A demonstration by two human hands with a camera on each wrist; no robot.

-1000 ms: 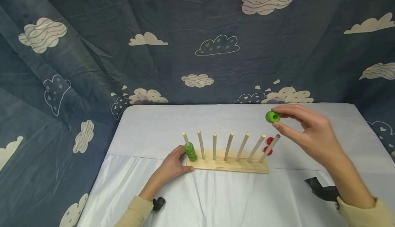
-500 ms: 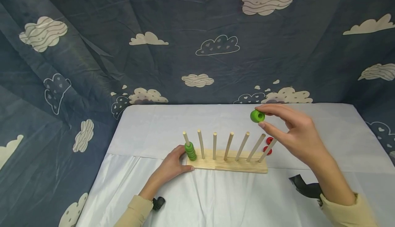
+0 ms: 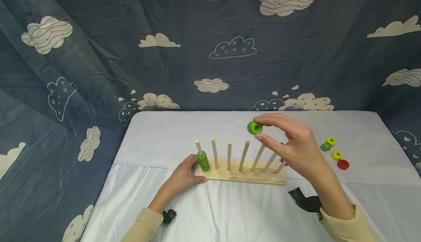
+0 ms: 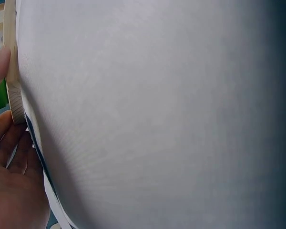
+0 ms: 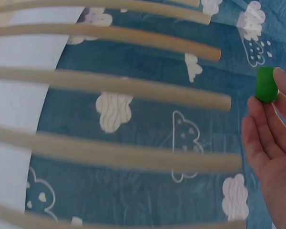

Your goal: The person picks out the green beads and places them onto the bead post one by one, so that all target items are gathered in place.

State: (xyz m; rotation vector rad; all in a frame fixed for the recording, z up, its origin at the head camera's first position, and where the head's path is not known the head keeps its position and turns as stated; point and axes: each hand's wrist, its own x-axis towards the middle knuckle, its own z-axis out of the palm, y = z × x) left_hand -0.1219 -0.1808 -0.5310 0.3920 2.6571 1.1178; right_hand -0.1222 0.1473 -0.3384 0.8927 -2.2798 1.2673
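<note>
A pale wooden board carries a row of upright pegs. Several green beads are stacked on its leftmost peg. My left hand grips the board's left end, thumb at the front edge and fingers behind; the left wrist view shows the board end between them. Between thumb and fingertips, my right hand pinches one green bead, its hole turned toward the head camera. That bead is raised beyond the middle pegs. In the right wrist view the bead appears out past the peg tips.
Loose beads lie on the white cloth at the right: yellow beads, a green bead and a red bead. More red shows behind the right hand. A black strap hangs from the right wrist. Cloud-patterned fabric rises behind.
My right hand has moved left with the green bead, from beyond the right end of the board to beyond its middle pegs. Loose beads at the right have come into view. My left hand stays put.
</note>
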